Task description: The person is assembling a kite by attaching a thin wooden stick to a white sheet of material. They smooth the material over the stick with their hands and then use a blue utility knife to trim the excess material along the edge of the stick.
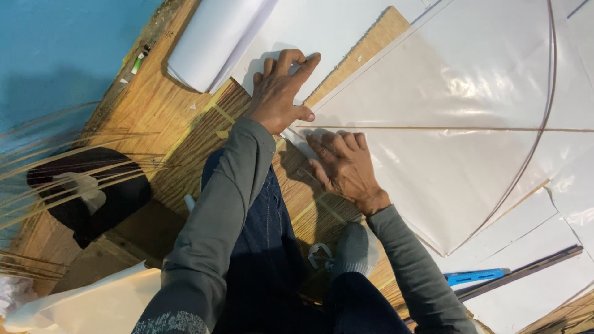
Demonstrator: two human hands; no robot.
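A translucent white plastic sheet (445,93) lies spread on a woven mat (167,124). A thin straight stick (433,128) runs across it, and a thin curved stick (538,136) bows over it. My left hand (278,93) presses flat at the sheet's near corner, fingertips on white paper (322,25) beneath. My right hand (346,170) lies flat on the sheet just below the end of the straight stick, fingers spread. Neither hand grips anything. Both arms wear grey sleeves.
A roll of white paper (204,43) lies at the top left. A bundle of thin sticks (62,161) crosses a black object (86,192) at the left. A blue cutter (476,276) and a dark strip (532,266) lie at the lower right. My socked foot (356,247) rests by a small white clip (318,255).
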